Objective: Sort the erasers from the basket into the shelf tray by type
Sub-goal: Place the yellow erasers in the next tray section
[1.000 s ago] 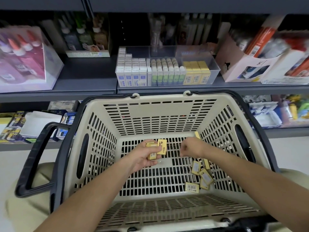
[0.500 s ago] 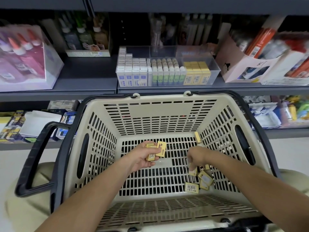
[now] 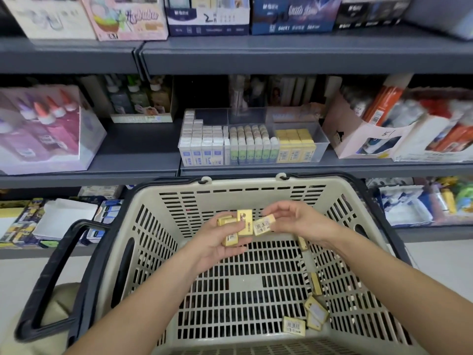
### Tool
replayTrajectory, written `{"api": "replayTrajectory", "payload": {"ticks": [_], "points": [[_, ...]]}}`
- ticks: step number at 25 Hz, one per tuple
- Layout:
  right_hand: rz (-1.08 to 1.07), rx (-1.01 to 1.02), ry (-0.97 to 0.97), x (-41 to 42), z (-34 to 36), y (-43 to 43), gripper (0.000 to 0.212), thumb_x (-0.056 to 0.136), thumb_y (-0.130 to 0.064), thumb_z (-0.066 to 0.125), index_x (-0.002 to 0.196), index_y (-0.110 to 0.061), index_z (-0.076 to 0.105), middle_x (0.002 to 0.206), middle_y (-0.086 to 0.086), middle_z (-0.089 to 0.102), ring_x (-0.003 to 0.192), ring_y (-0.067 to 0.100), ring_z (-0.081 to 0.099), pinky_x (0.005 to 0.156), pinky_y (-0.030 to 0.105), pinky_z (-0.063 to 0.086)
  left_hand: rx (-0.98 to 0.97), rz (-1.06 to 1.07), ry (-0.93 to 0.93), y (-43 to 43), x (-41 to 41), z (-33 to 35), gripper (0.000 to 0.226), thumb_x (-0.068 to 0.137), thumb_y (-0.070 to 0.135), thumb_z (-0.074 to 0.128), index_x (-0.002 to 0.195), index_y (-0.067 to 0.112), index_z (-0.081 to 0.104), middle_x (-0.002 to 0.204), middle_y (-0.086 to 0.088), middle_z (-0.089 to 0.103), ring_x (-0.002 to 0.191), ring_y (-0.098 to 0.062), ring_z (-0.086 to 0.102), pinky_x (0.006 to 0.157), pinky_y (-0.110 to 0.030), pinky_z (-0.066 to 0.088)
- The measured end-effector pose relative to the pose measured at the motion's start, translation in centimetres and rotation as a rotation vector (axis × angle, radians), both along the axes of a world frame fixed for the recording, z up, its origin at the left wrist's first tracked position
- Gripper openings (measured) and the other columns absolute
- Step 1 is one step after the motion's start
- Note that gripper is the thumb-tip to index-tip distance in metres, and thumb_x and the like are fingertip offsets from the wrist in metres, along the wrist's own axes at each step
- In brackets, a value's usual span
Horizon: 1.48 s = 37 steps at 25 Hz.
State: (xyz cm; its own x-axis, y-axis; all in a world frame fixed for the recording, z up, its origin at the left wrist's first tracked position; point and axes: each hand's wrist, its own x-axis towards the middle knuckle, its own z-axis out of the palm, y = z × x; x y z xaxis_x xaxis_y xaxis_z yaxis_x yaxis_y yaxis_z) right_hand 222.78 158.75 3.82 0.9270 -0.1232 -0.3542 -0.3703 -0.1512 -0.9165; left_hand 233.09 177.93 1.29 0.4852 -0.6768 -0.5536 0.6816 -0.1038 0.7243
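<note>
Gripping a stack of yellow erasers in left hand; pinching one barcoded eraser in right hand, over basket. Loose erasers on its floor. Beyond, shelf tray of white, green, yellow rows; box marked "51".

Beige slotted plastic basket: matt. Clear plastic shelf tray: glossy. Yellow erasers: smooth paper sleeves.

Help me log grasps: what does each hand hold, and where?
The left hand grips several yellow erasers, thumb across their faces; the right hand pinches one barcoded eraser by one end.
</note>
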Motion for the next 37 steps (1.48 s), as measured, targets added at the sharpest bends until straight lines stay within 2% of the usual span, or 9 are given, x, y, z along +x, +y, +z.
{"api": "replayTrajectory", "payload": {"ticks": [9, 12, 15, 18, 21, 23, 29, 34, 37], "points": [[-0.134, -0.069, -0.149, 0.4, 4.7, -5.0, 0.026, 0.082, 0.002, 0.063, 0.099, -0.016, 0.066, 0.082, -0.002, 0.072, 0.074, 0.008, 0.069, 0.062, 0.02, 0.056, -0.069, 0.026, -0.362, -5.7, 2.0, 6.4, 0.026, 0.079, 0.003, 0.068, 0.099, 0.017, 0.059, 0.091, -0.013, 0.07, 0.07, -0.019, 0.07, 0.057, -0.026, 0.057], [-0.247, -0.221, -0.217, 1.8, 6.6, -7.4, 0.022, 0.081, -0.001, 0.066, 0.101, -0.007, 0.064, 0.078, 0.001, 0.07, 0.067, 0.004, 0.067, 0.061, 0.017, 0.054, -0.075, 0.096, -0.511, -8.5, 3.6, 7.7, 0.022, 0.082, 0.005, 0.067, 0.096, 0.02, 0.058, 0.091, -0.01, 0.068, 0.07, -0.015, 0.069, 0.057, -0.025, 0.057], [-0.386, -0.483, -0.288, 4.7, 8.6, -10.2, 0.016, 0.076, -0.009, 0.073, 0.08, -0.022, 0.064, 0.072, -0.006, 0.067, 0.065, 0.005, 0.063, 0.069, 0.023, 0.053, -0.034, 0.154, -0.643, -10.4, 5.4, 7.8, 0.022, 0.085, 0.005, 0.065, 0.09, 0.025, 0.056, 0.086, -0.006, 0.066, 0.068, -0.012, 0.068, 0.057, -0.024, 0.056], [-0.456, -0.726, -0.335, 8.9, 9.7, -13.2, 0.015, 0.077, -0.014, 0.073, 0.091, -0.018, 0.069, 0.088, 0.001, 0.071, 0.078, 0.01, 0.063, 0.076, 0.021, 0.047, -0.001, 0.171, -0.658, -10.9, 6.3, 6.8, 0.022, 0.084, 0.007, 0.066, 0.091, 0.026, 0.057, 0.087, -0.005, 0.067, 0.068, -0.012, 0.068, 0.058, -0.025, 0.055], [-0.331, -0.957, -0.263, 13.3, 9.3, -14.8, 0.022, 0.087, -0.018, 0.062, 0.108, -0.014, 0.065, 0.114, 0.009, 0.066, 0.105, 0.025, 0.059, 0.093, 0.03, 0.043, -0.008, 0.164, -0.664, -10.9, 6.8, 5.7, 0.021, 0.082, 0.01, 0.068, 0.09, 0.027, 0.059, 0.085, -0.002, 0.068, 0.068, -0.012, 0.069, 0.055, -0.022, 0.054], [-0.205, -1.074, -0.182, 15.6, 8.5, -15.3, 0.023, 0.091, -0.023, 0.054, 0.113, -0.019, 0.062, 0.121, 0.006, 0.062, 0.11, 0.026, 0.056, 0.093, 0.032, 0.043, 0.002, 0.128, -0.695, -10.8, 7.1, 5.2, 0.02, 0.081, 0.012, 0.07, 0.091, 0.027, 0.06, 0.091, -0.003, 0.067, 0.07, -0.012, 0.069, 0.056, -0.022, 0.054], [0.128, -0.957, 0.042, 18.0, 6.6, -15.7, 0.023, 0.096, -0.026, 0.046, 0.108, -0.023, 0.065, 0.122, -0.003, 0.061, 0.099, 0.01, 0.051, 0.086, 0.022, 0.034, -0.059, 0.148, -0.694, -10.8, 7.3, 4.7, 0.022, 0.08, 0.01, 0.07, 0.084, 0.03, 0.062, 0.088, 0.004, 0.069, 0.068, -0.013, 0.069, 0.054, -0.021, 0.052], [-0.004, -0.979, -0.046, 16.5, 7.1, -14.2, 0.026, 0.096, -0.031, 0.046, 0.112, -0.022, 0.063, 0.12, -0.003, 0.063, 0.109, 0.017, 0.056, 0.088, 0.026, 0.039, -0.053, 0.159, -0.674, -11.0, 7.4, 4.6, 0.024, 0.079, 0.011, 0.071, 0.08, 0.033, 0.063, 0.084, 0.004, 0.072, 0.069, -0.015, 0.07, 0.053, -0.023, 0.051], [-0.19, -0.728, -0.207, 14.3, 8.4, -11.4, 0.02, 0.088, -0.037, 0.057, 0.097, -0.024, 0.067, 0.087, -0.012, 0.07, 0.087, 0.009, 0.064, 0.081, 0.025, 0.047, -0.047, 0.176, -0.661, -11.1, 7.4, 4.6, 0.023, 0.078, 0.011, 0.072, 0.081, 0.032, 0.064, 0.079, 0.007, 0.072, 0.068, -0.015, 0.069, 0.053, -0.024, 0.052]]}}
